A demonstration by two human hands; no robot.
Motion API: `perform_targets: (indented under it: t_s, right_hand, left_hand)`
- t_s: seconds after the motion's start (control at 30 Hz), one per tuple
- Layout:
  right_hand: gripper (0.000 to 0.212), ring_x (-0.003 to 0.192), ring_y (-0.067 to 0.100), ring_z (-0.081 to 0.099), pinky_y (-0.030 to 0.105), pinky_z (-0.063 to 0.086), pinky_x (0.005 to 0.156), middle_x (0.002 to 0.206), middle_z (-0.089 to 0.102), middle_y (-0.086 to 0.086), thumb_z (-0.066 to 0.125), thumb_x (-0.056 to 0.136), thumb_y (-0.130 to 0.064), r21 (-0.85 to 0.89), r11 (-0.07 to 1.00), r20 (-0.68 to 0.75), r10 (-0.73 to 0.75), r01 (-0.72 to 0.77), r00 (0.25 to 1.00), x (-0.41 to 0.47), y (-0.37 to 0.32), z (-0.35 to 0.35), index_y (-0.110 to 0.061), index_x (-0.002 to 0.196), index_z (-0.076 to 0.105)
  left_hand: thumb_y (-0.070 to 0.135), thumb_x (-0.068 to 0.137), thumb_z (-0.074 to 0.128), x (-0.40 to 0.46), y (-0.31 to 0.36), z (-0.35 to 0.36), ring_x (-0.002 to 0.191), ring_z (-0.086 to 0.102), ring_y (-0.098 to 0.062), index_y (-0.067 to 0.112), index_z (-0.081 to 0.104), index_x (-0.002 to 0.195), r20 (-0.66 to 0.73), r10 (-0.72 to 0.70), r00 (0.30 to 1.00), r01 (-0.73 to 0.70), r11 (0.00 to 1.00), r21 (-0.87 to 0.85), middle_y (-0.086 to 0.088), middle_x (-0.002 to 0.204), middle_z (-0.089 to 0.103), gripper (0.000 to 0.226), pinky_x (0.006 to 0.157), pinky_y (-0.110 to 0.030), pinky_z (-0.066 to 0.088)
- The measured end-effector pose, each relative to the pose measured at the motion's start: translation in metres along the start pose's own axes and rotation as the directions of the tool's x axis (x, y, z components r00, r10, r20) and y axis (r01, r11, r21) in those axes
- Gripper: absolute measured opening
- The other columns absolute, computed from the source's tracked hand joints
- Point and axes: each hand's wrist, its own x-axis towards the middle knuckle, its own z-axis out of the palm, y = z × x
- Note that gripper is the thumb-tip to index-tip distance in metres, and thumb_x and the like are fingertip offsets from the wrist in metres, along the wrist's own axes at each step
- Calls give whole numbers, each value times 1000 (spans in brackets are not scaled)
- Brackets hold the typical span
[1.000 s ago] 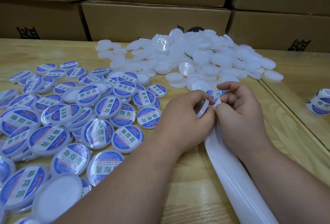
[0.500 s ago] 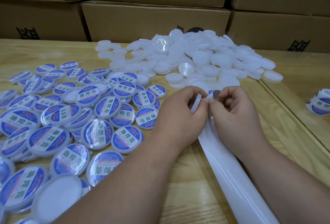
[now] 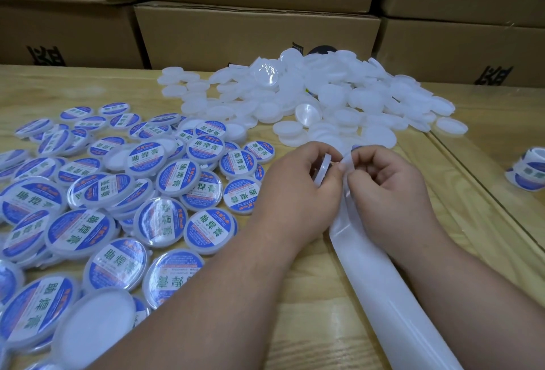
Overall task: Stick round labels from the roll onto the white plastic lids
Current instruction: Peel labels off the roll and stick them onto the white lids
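My left hand (image 3: 298,189) grips a white plastic lid (image 3: 322,169) on edge, its face turned toward my right hand. My right hand (image 3: 389,189) pinches the white backing strip (image 3: 383,287) near its top, thumb and fingertips pressed close to the lid. A blue label edge (image 3: 355,147) peeks out just above my right fingers. The used backing strip trails down toward the bottom of the view between my forearms. A heap of bare white lids (image 3: 339,95) lies beyond my hands.
Several labelled lids (image 3: 118,207) with blue and white stickers cover the wooden table (image 3: 309,325) on the left. A label roll (image 3: 528,173) sits at the right edge past a seam in the table. Stacked cardboard boxes (image 3: 256,33) wall off the back.
Both hands have shifted slightly up and away from me. The lid has turned more on edge in my left hand, and the blue label is now mostly hidden behind my right fingers.
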Motion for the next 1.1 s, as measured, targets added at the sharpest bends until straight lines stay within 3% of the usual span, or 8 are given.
perform_targets:
  t_s: [0.27,0.4,0.53,0.63,0.7,0.87,1.0,1.1]
  right_hand:
    - [28,56,4,47,13,39,51,59,57,-12,56,87,2,-13,999,-21,-35,35,999,-1,-1,-2,-18,74,71]
    - [19,60,13,42,21,35,50,66,52,6,53,74,-13,-31,999,-37,-11,10,999,-2,-5,-3,-12,75,71]
    - [27,53,10,38,19,33,46,55,50,-4,49,73,-14,-32,999,-35,-8,7,999,-4,-8,-2,-25,68,73]
    - [28,63,18,45,28,38,57,72,59,26,49,72,-15,-22,1000,-14,9,-10,1000,-3,-7,-3,-16,78,76]
    - [27,67,21,46,33,38,61,82,58,35,49,72,-15,-33,999,-2,-1,1,1000,-2,-5,-3,-5,83,72]
    - [14,61,7,50,18,44,55,65,56,2,64,87,-12,-11,999,-31,-54,54,998,1,4,-1,-21,78,70]
    - [7,65,18,53,26,46,58,75,58,25,64,83,-23,5,999,8,-38,38,999,0,2,-2,-21,83,70]
    - [12,59,18,51,24,43,52,71,55,24,64,83,-17,-23,999,23,-27,27,999,0,0,-2,-24,85,73]
  left_hand:
    - [28,90,69,1,-2,0,81,64,4,34,67,91,-14,2,1000,-2,1000,-12,26,91,68,6,67,-14,49]
    - [29,89,68,1,-2,0,77,63,6,37,66,88,-12,-4,1000,3,1000,-16,32,88,66,8,63,-7,44]
    - [29,89,67,1,-1,0,78,64,5,36,67,90,-43,-2,999,0,999,-41,29,88,67,6,63,-9,45]
    - [29,89,63,2,0,-1,75,64,2,35,68,90,-93,-11,996,4,997,-77,26,83,69,8,60,-12,46]
    - [32,88,68,2,1,-2,75,64,4,36,68,90,-92,-1,996,-7,997,-81,28,85,68,4,61,-9,45]
    - [35,86,75,1,1,0,81,64,7,37,68,94,-51,50,997,-52,998,-39,27,89,68,11,66,-5,44]
    - [33,88,72,1,-2,2,86,62,4,39,67,96,-79,83,993,-81,997,19,20,88,68,12,68,-6,41]
    - [29,88,65,1,-3,2,88,59,5,42,65,96,-132,113,985,-108,993,39,20,93,68,16,68,-5,39]
